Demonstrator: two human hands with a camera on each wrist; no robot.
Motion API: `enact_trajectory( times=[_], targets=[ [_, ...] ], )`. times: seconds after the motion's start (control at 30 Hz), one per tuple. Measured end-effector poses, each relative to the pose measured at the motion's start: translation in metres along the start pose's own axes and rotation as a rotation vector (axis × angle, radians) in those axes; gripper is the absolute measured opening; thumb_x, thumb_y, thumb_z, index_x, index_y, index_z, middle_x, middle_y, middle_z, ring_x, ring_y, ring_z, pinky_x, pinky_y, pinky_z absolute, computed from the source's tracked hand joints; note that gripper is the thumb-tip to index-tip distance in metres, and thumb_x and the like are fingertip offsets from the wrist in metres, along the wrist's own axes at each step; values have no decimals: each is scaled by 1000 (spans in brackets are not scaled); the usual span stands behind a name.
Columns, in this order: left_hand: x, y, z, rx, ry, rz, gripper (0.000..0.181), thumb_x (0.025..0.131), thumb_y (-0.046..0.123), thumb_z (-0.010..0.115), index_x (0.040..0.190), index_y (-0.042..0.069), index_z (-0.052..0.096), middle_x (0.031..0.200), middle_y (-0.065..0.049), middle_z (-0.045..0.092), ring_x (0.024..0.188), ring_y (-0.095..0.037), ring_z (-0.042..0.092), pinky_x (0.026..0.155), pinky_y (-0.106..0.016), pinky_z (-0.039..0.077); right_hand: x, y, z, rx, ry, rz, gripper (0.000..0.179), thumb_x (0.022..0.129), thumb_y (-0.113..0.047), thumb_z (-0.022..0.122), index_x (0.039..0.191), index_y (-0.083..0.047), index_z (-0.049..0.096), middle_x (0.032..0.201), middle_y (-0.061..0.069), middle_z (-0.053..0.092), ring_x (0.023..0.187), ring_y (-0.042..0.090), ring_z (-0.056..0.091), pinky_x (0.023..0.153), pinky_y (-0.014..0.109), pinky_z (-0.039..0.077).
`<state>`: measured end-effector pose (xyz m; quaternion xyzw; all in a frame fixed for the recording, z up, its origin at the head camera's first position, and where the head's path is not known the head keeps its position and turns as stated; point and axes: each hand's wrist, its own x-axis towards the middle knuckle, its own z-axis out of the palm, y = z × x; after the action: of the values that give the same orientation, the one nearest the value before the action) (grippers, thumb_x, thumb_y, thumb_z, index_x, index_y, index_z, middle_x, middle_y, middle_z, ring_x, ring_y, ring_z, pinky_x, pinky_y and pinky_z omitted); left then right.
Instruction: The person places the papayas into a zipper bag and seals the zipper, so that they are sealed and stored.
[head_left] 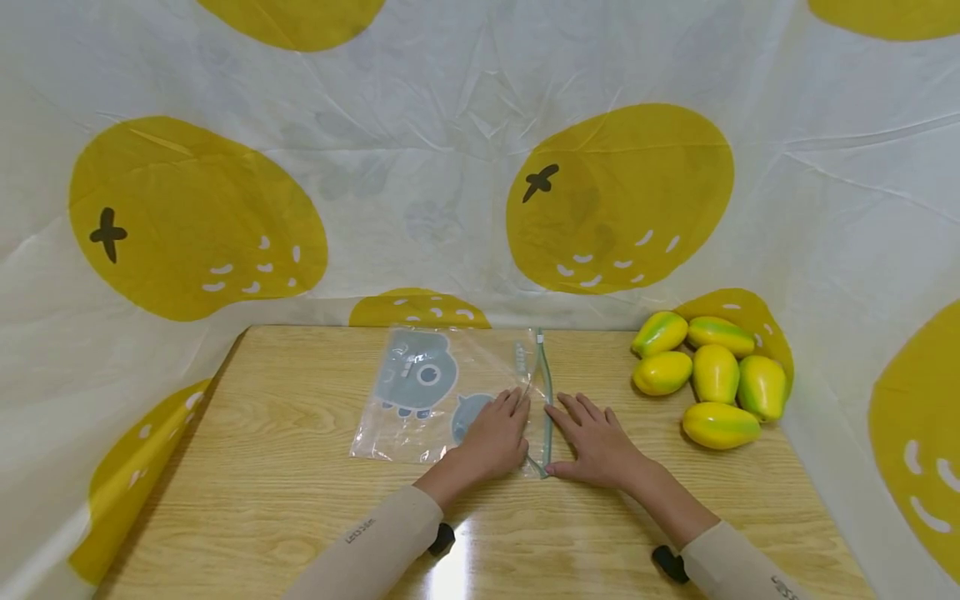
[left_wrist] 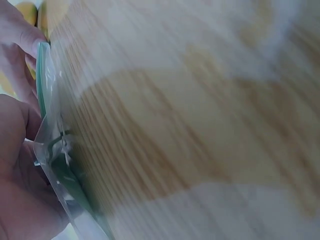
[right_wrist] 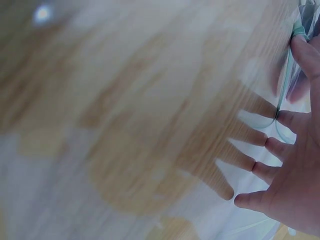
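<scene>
A clear plastic zip bag (head_left: 442, 433) with blue-grey cartoon prints lies flat, its green zip edge (head_left: 548, 421) on the right and a white slider (head_left: 539, 338) at the far end of that edge. My left hand (head_left: 495, 432) rests on the bag near its opening, fingers pointing away from me. Spread out, my right hand (head_left: 596, 442) touches the zip edge with its thumb and index finger. In the left wrist view the bag's mouth (left_wrist: 70, 182) gapes a little beside the left palm. The right wrist view shows the right hand's fingertips (right_wrist: 286, 119) down on the table.
Several yellow-green mango-like fruits (head_left: 715, 375) lie grouped at the back right of the wooden table (head_left: 300, 517). A white cloth (head_left: 420, 200) printed with big yellow fruits hangs behind the table and at both sides.
</scene>
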<state>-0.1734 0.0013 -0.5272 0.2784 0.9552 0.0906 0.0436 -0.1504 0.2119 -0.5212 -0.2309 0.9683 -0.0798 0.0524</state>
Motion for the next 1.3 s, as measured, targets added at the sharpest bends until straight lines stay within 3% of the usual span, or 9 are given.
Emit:
enact_trajectory(
  times=[0.2,0.53,0.8,1.07,1.3],
  targets=[
    [1,4,2,46,-38,-43,59,95,27,41,149,3,35,160,-12,25,147,-29,26,116,-47,32,0,-1,-1,12,9,0,94,77,-70,63,151,-20,34,158,12,27,145,41,25,103,75,27],
    [-1,9,5,-27,-31,-99,66,97,40,40,151,3,29,161,-11,21,149,-28,21,118,-50,28,-1,0,2,6,18,-2,94,77,-71,61,151,-21,35,158,12,28,144,41,26,103,74,28],
    [2,11,9,-11,-30,-134,72,97,50,43,152,6,27,162,-9,19,150,-27,19,118,-51,26,-1,3,0,2,49,-29,91,77,-70,62,150,-21,37,156,13,31,142,42,29,102,74,29],
    [3,12,9,-4,-43,-131,74,95,50,44,153,7,26,163,-8,17,150,-26,18,119,-50,25,6,10,0,-14,114,-76,81,79,-63,66,145,-20,46,149,15,41,134,39,40,107,63,33],
    [2,10,8,-9,-43,-124,86,91,61,48,153,6,24,163,-10,16,150,-27,17,118,-50,26,19,19,-5,-15,138,-78,81,79,-60,68,145,-17,45,147,17,43,131,41,42,109,59,33]
  ],
)
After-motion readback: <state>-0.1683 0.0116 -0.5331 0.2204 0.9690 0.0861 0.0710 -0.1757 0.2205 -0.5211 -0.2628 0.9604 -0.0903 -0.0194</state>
